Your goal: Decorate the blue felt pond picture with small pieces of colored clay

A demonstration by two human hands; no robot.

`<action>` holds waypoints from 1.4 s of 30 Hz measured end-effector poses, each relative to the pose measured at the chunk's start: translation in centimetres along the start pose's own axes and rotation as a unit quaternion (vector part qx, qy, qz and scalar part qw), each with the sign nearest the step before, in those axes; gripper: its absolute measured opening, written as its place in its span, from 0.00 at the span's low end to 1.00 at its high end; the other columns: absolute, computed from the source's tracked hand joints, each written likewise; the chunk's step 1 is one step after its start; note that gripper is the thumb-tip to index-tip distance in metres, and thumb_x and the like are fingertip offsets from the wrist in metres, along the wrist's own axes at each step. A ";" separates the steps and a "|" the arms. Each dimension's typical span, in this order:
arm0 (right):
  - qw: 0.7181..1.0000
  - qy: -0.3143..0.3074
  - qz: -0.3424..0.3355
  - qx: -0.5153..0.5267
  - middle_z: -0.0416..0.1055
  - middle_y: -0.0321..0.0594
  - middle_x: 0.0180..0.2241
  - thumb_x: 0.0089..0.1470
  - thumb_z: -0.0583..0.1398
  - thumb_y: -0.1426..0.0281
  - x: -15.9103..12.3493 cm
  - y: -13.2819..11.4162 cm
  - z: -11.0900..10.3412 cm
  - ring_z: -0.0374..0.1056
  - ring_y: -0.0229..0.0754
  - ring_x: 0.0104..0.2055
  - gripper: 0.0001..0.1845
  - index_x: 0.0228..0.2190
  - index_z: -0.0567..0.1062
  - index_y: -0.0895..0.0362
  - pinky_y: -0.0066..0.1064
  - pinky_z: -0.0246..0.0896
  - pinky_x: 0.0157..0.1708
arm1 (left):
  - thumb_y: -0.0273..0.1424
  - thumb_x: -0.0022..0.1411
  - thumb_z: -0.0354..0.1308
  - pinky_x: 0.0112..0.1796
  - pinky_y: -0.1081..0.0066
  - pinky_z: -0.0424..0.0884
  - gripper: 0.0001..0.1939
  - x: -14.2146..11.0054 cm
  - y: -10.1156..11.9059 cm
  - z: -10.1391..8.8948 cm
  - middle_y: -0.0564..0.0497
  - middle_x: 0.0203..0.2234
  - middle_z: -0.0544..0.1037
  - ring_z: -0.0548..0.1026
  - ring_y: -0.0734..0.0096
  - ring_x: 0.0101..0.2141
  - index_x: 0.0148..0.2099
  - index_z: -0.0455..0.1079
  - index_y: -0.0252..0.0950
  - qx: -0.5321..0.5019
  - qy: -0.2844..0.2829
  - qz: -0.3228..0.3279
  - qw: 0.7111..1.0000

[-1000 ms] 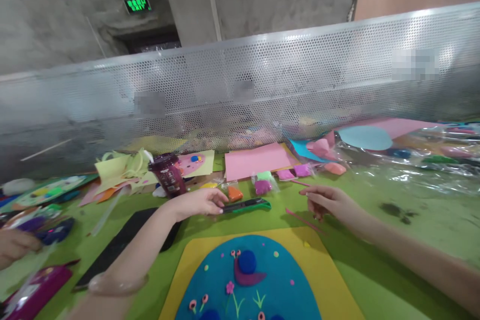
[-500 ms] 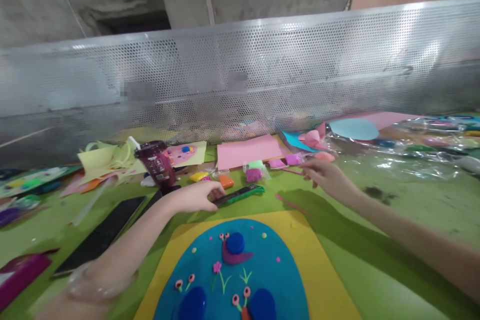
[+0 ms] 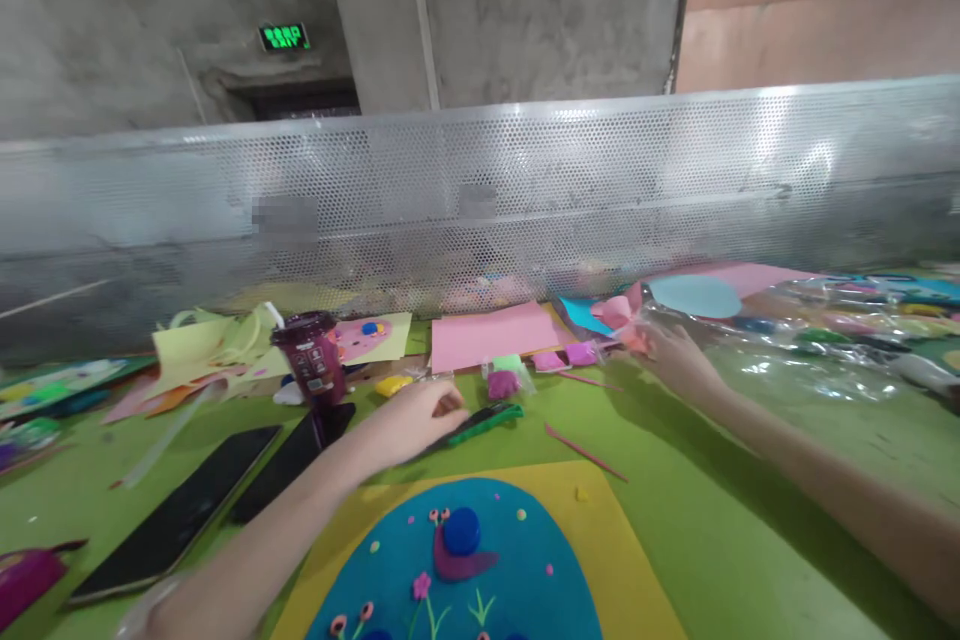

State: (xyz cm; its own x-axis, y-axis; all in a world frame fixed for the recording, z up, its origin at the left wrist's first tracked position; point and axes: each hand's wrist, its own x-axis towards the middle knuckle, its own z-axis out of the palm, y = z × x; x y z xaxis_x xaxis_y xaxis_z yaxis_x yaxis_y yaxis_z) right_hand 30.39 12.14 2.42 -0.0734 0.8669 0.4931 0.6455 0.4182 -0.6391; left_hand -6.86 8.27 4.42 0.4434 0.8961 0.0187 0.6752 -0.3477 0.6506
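Here, our cutter (image 3: 491,422) is just beyond the yellow board (image 3: 615,540), its left end hidden by our left hand (image 3: 420,415), whose fingers curl; we cannot tell whether they grip it. Our right hand (image 3: 682,363) is at the coral clay (image 3: 634,338); whether its fingers grasp it, we cannot tell. Between our hands, pink sticks (image 3: 585,452) and bagged clay (image 3: 503,384) lie on the green table (image 3: 712,540).

left hand (image 3: 420,414) at green cutter (image 3: 489,423) | right hand (image 3: 681,360) by salmon packet (image 3: 634,339)
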 end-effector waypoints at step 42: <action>0.971 -0.120 -0.164 0.123 0.64 0.42 0.40 0.58 0.54 0.68 -6.5 -14.5 7.6 0.64 0.41 0.41 0.07 0.31 0.71 0.54 0.37 0.65 0.40 | 0.38 0.54 0.58 0.31 0.72 0.64 0.13 -1.1 4.1 5.9 0.53 0.26 0.73 0.73 0.67 0.31 0.26 0.60 0.37 -0.374 0.055 0.071 0.923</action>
State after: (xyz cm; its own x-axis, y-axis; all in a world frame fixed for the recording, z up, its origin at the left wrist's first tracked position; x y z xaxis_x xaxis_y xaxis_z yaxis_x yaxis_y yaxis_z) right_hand 15.71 2.51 3.98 -0.4398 0.7015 0.5609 0.3583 0.7097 -0.6066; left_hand -1.04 4.24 2.59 0.4062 0.8931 0.1935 0.0020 -0.2126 0.9771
